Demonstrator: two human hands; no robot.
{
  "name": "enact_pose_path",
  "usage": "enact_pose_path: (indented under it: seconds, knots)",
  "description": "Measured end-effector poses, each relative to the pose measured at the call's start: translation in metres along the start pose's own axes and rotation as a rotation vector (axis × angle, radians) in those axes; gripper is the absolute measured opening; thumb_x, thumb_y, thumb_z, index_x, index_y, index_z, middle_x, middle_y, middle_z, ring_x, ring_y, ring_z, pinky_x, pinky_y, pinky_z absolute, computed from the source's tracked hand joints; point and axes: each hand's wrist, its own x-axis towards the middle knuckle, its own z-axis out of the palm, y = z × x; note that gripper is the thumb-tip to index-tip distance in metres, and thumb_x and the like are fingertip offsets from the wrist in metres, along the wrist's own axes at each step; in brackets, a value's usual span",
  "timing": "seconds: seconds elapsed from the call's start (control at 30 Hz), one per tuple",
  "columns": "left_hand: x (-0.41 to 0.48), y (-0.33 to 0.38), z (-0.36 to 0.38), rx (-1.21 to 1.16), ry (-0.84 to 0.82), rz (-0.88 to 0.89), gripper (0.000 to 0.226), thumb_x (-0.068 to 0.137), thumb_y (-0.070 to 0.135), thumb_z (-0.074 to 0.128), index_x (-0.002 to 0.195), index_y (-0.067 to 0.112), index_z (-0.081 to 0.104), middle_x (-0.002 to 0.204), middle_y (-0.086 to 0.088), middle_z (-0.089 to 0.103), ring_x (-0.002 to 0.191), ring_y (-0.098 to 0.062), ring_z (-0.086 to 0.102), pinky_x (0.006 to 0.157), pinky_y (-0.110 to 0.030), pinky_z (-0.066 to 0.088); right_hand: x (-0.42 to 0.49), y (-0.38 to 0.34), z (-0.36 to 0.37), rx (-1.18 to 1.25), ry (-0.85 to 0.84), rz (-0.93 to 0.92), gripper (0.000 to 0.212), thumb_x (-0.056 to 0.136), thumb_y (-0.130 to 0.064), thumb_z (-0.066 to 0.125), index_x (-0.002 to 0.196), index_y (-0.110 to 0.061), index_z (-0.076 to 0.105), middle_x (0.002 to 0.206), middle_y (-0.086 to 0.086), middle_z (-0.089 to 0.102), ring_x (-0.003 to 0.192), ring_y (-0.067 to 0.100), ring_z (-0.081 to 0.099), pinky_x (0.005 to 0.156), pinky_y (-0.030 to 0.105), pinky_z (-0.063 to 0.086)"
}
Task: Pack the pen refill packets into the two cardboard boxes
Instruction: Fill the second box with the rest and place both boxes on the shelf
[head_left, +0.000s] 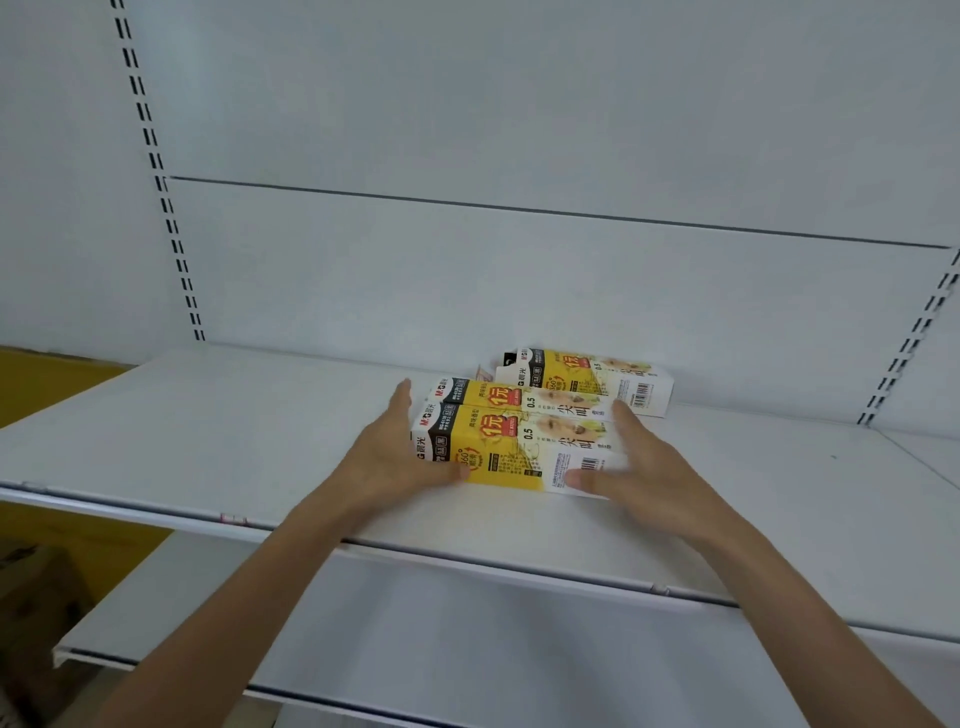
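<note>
the left hand (395, 457) lies flat on the left end of the front box (519, 452), fingers straight and thumb on its near side. the right hand (639, 467) does the same at the right end, thumb by the bar code. neither hand curls tight round anything; they squeeze the box between them. a second box (519, 397) lies touching the front box, just behind it, and the fingers seem to reach along its ends too. a third box (587, 376) lies further back by the wall, with an end flap that looks open. all three lie flat on the white shelf (208, 441). it looks like the person is gathering the two boxes, to lift or slide them as one. that will need an even push from both sides, or the pair may slip apart. no loose packets can be seen, and it is not clear if the boxes are full. the hands are a bit blurred. a brown shape (31, 582) low on the left is too dim to name.
</note>
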Motion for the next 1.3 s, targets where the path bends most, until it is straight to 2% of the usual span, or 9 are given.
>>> enact_pose_path:
  seconds: [0.2, 0.33, 0.43, 0.5, 0.6, 0.77, 0.97, 1.13, 1.3]
  knots:
    - [0.009, -0.004, 0.002, -0.010, 0.063, 0.091, 0.064, 0.069, 0.012, 0.077, 0.124, 0.026, 0.046, 0.106, 0.008, 0.062, 0.092, -0.010, 0.058, 0.068, -0.004, 0.038, 0.028, 0.004, 0.003, -0.029, 0.007, -0.021, 0.084, 0.086, -0.029, 0.064, 0.149, -0.015, 0.009, 0.145, -0.005, 0.039, 0.127, 0.015, 0.040, 0.087, 0.020, 0.030]
    - [0.014, -0.003, 0.000, -0.013, 0.069, 0.099, 0.075, 0.071, 0.012, 0.076, 0.133, 0.024, 0.036, 0.106, 0.012, 0.055, 0.099, -0.012, 0.056, 0.077, -0.012, 0.037, 0.034, 0.007, 0.004, -0.032, -0.015, -0.045, 0.084, 0.086, -0.032, 0.063, 0.149, -0.018, 0.010, 0.137, -0.012, 0.040, 0.129, 0.013, 0.038, 0.091, 0.019, 0.029]
    - [0.013, -0.002, -0.001, 0.004, 0.052, 0.116, 0.098, 0.072, 0.014, 0.075, 0.144, 0.030, 0.011, 0.110, 0.013, 0.047, 0.099, -0.010, 0.050, 0.090, -0.020, 0.033, 0.034, 0.007, -0.016, 0.103, -0.124, -0.041, 0.040, 0.088, -0.030, 0.061, 0.125, -0.031, 0.046, 0.123, -0.026, 0.050, 0.114, -0.002, 0.051, 0.093, 0.019, 0.037]
    - [0.014, -0.005, -0.001, 0.001, 0.058, 0.140, 0.096, 0.070, 0.015, 0.078, 0.142, 0.034, 0.017, 0.114, 0.013, 0.049, 0.103, -0.012, 0.053, 0.093, -0.022, 0.035, 0.043, 0.010, -0.033, 0.317, -0.002, -0.029, 0.018, 0.091, -0.026, 0.055, 0.107, -0.033, 0.060, 0.114, -0.019, 0.062, 0.108, -0.001, 0.056, 0.089, 0.024, 0.043]
    - [0.019, -0.011, 0.001, -0.017, 0.076, 0.146, 0.081, 0.063, 0.027, 0.082, 0.132, 0.034, 0.040, 0.115, 0.009, 0.056, 0.106, -0.014, 0.056, 0.089, -0.019, 0.040, 0.068, 0.029, -0.037, 0.065, 0.367, -0.044, 0.033, 0.092, -0.015, 0.047, 0.124, -0.021, 0.053, 0.123, -0.005, 0.051, 0.117, 0.016, 0.046, 0.093, 0.031, 0.038]
    - [0.022, -0.015, 0.003, -0.014, 0.094, 0.146, 0.073, 0.065, 0.031, 0.080, 0.129, 0.032, 0.044, 0.116, 0.008, 0.058, 0.107, -0.014, 0.054, 0.094, -0.025, 0.041, 0.102, 0.047, -0.023, -0.641, 0.272, -0.141, 0.069, 0.092, -0.041, 0.049, 0.148, -0.017, 0.017, 0.158, 0.001, 0.008, 0.146, 0.017, 0.002, 0.115, 0.047, 0.004]
    - [0.022, -0.014, 0.002, -0.031, 0.111, 0.144, 0.072, 0.066, 0.031, 0.079, 0.129, 0.033, 0.046, 0.113, 0.007, 0.059, 0.103, -0.013, 0.055, 0.091, -0.024, 0.041, 0.112, 0.048, -0.025, -0.907, 0.385, -0.085, 0.062, 0.091, -0.046, 0.046, 0.143, -0.021, 0.026, 0.145, 0.001, 0.038, 0.132, 0.025, 0.031, 0.100, 0.042, 0.027]
    - [0.020, -0.015, 0.002, -0.074, 0.111, 0.138, 0.070, 0.065, 0.028, 0.080, 0.127, 0.033, 0.048, 0.110, 0.008, 0.061, 0.100, -0.012, 0.057, 0.087, -0.021, 0.043, 0.112, 0.037, -0.040, -0.848, 0.379, 0.029, 0.050, 0.084, -0.052, 0.055, 0.119, -0.017, 0.056, 0.119, 0.012, 0.046, 0.116, 0.031, 0.039, 0.088, 0.038, 0.037]
    - [0.019, -0.015, 0.001, -0.053, 0.107, 0.138, 0.068, 0.066, 0.028, 0.080, 0.126, 0.033, 0.048, 0.106, 0.010, 0.058, 0.090, -0.006, 0.057, 0.069, -0.004, 0.039, 0.099, 0.040, -0.052, -0.495, 0.341, 0.126, 0.050, 0.071, -0.037, 0.073, 0.114, -0.019, 0.053, 0.119, 0.005, 0.052, 0.106, 0.022, 0.047, 0.083, 0.034, 0.037]
